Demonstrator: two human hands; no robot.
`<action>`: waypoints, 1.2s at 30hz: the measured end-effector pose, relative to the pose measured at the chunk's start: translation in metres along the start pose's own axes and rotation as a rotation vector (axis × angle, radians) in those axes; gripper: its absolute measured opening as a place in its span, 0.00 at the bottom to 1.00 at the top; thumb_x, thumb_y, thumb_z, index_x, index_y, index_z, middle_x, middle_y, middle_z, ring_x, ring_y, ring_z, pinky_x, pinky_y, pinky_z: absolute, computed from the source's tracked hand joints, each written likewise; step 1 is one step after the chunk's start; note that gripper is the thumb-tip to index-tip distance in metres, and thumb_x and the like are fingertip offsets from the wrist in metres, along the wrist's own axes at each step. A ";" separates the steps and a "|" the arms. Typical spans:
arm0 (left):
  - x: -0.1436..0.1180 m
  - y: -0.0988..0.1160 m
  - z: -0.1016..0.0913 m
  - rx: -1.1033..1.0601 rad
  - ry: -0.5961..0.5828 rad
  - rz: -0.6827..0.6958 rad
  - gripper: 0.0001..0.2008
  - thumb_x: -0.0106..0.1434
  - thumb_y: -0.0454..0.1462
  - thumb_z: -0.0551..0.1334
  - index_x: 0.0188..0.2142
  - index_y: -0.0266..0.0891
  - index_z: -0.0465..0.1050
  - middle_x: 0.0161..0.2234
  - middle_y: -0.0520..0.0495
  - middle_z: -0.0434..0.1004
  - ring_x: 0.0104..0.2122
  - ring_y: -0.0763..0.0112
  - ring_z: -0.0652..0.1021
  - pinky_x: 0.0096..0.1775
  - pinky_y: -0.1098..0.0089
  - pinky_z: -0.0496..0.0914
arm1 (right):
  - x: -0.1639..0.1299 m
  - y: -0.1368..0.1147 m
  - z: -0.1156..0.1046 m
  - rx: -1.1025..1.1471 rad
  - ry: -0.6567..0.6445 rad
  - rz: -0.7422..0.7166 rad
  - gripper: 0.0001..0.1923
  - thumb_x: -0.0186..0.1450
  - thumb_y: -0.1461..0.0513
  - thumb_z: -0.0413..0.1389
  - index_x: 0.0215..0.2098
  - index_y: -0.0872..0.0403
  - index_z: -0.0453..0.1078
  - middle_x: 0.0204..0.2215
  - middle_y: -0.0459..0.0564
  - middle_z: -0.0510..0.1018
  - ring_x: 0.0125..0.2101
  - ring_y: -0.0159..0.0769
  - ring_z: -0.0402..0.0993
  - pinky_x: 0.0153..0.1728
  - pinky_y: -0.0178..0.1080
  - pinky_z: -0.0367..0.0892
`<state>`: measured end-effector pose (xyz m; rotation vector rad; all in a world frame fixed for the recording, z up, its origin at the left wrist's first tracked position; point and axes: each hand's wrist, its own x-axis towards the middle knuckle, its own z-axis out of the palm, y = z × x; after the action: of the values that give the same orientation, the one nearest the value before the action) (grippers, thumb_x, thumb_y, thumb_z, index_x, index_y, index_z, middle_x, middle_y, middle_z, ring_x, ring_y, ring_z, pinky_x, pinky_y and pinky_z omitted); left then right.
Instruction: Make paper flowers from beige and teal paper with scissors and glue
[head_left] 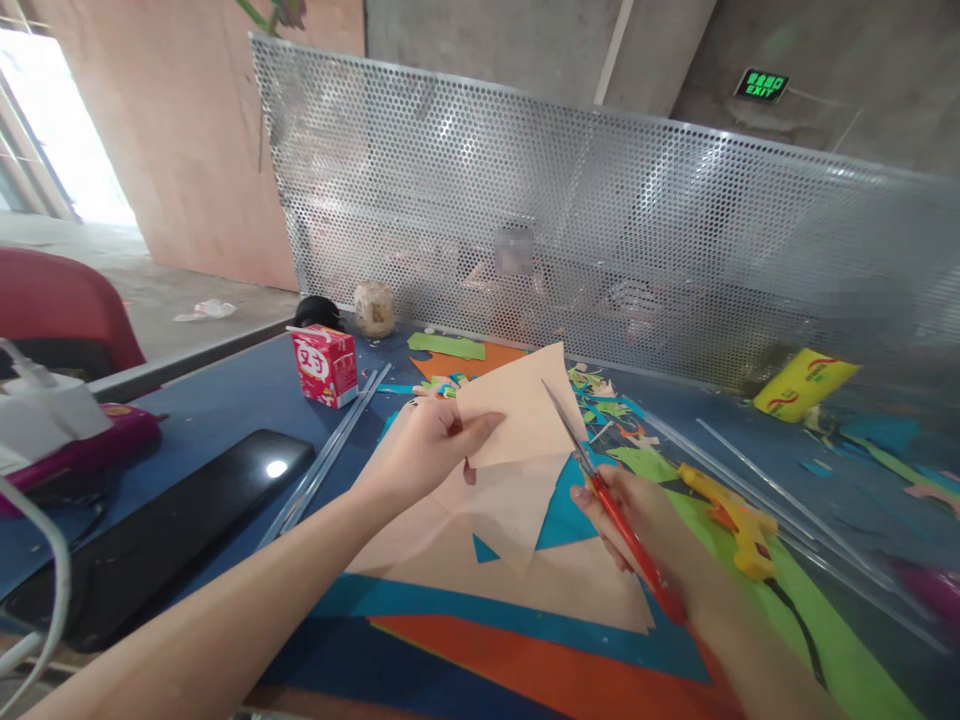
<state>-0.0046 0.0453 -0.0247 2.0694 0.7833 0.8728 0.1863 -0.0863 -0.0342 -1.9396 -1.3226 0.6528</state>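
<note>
Left hand (431, 445) pinches the cream sheet (517, 415) at its lower left, thumb in front. Sheet is up off the desk, mid-view, above more cream paper (397, 540). Right hand (660, 510) is wrapped round the red handles of the scissors (622, 525); blades lie across the sheet's right side, look nearly together. Can't tell if they bite.

For a clean cut, I'd open the blades wide, seat the edge deep, turn the paper rather than the wrist. Pinch near the cut so it doesn't flop; thumb clear of the blade line.

Containers: red drink carton (325, 370), straw on top, level unknown; jar (374, 309) behind it, contents unclear.
</note>
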 end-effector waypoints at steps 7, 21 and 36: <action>0.000 0.001 0.000 -0.004 0.010 0.004 0.21 0.61 0.47 0.54 0.24 0.35 0.75 0.11 0.50 0.71 0.14 0.76 0.67 0.17 0.77 0.56 | -0.001 0.002 0.000 0.002 -0.003 0.019 0.18 0.57 0.49 0.52 0.22 0.49 0.51 0.08 0.33 0.52 0.07 0.24 0.52 0.11 0.31 0.49; 0.000 -0.005 0.003 0.006 -0.039 0.022 0.26 0.60 0.51 0.53 0.15 0.36 0.71 0.11 0.49 0.68 0.14 0.76 0.69 0.17 0.75 0.58 | -0.001 0.000 0.000 -0.054 0.014 -0.042 0.17 0.59 0.50 0.52 0.22 0.49 0.51 0.08 0.33 0.53 0.08 0.25 0.53 0.12 0.31 0.49; 0.001 0.001 0.001 -0.234 0.070 -0.001 0.20 0.58 0.50 0.57 0.24 0.35 0.70 0.20 0.49 0.72 0.22 0.73 0.72 0.22 0.73 0.63 | -0.004 -0.001 0.001 0.023 -0.002 -0.008 0.16 0.57 0.52 0.56 0.24 0.51 0.54 0.17 0.37 0.58 0.09 0.23 0.54 0.11 0.31 0.50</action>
<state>-0.0024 0.0451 -0.0237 1.8416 0.6843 0.9922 0.1832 -0.0896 -0.0339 -1.9144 -1.3180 0.6638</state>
